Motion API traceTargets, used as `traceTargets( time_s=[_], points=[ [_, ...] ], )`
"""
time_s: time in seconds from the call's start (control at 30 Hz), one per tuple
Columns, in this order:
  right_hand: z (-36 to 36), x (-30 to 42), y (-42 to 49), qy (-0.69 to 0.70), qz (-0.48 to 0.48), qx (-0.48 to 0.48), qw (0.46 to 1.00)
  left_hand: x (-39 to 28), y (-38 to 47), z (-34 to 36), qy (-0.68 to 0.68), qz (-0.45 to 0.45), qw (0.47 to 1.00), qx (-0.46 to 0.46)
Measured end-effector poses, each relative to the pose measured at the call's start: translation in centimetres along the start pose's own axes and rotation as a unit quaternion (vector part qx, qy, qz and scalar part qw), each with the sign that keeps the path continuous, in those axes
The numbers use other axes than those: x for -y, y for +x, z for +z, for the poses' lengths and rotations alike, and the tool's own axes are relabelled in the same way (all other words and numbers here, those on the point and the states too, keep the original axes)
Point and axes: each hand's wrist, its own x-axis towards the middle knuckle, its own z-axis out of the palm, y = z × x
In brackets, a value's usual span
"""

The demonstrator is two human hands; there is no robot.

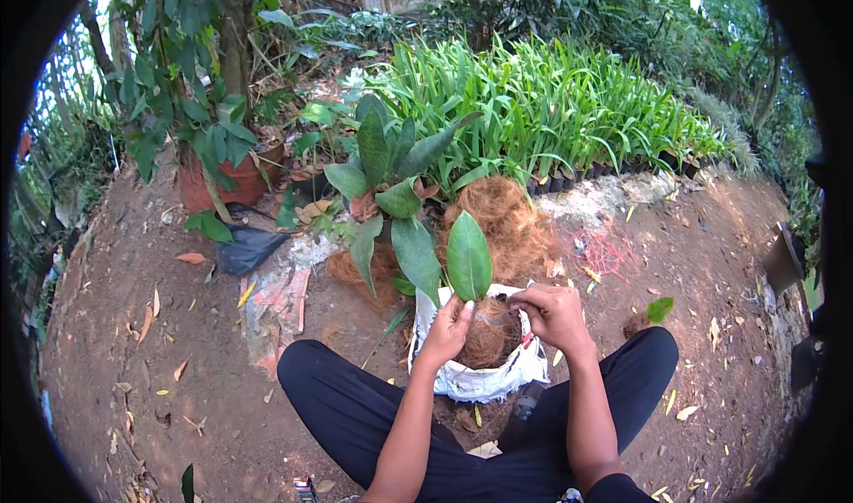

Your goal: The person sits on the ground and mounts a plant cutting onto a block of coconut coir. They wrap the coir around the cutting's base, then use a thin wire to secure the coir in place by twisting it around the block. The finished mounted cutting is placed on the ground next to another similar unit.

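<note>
My left hand [450, 333] pinches the base of a leaf cutting [469, 256], one broad green leaf standing upright. Beneath the leaf, a ball of brown coconut fibre [485, 344] rests over the mouth of a white woven sack [476, 380] with a rolled-down rim. A thin pale strand [492, 317] crosses the top of the ball towards my right hand [552, 313]. The fingertips of that hand are pinched together, apparently on the strand, above the sack's right side. Dark contents show inside the sack, partly hidden by the ball and my hands.
Loose coconut fibre [500, 226] is heaped beyond the sack, beside a broad-leaved plant [393, 170]. Red string [605, 255] lies tangled on the soil. Farther back are rows of bagged seedlings [533, 110]. A rooted leaf cutting [658, 310] lies by my right knee.
</note>
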Motion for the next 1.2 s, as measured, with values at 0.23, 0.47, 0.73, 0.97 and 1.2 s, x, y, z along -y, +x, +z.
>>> traceTargets(
  time_s=[0.23, 0.47, 0.73, 0.97, 1.2],
  points=[
    [1.3, -1.6, 0.3, 0.126, 0.082, -0.050, 0.987, 0.1, -0.6, 0.0, -0.064, -0.006, 0.998, 0.026],
    [0.1, -0.2, 0.6, 0.106, 0.065, -0.119, 0.985, -0.5, 0.0, 0.1, 0.001, 0.029, 0.999, -0.040],
    [-2.7, 5.0, 0.1, 0.018, -0.089, 0.026, 0.995, 1.7, 1.3, -1.0, -0.186, -0.136, 0.953, -0.195],
    [-1.1, 3.8, 1.1, -0.006, -0.036, -0.073, 0.997, 1.1, 0.0, -0.3, -0.030, -0.053, 0.995, -0.075],
    [2.0, -1.1, 0.4, 0.114, 0.105, -0.119, 0.981, 0.0, -0.5, 0.4, -0.109, -0.034, 0.993, 0.042]
  ],
)
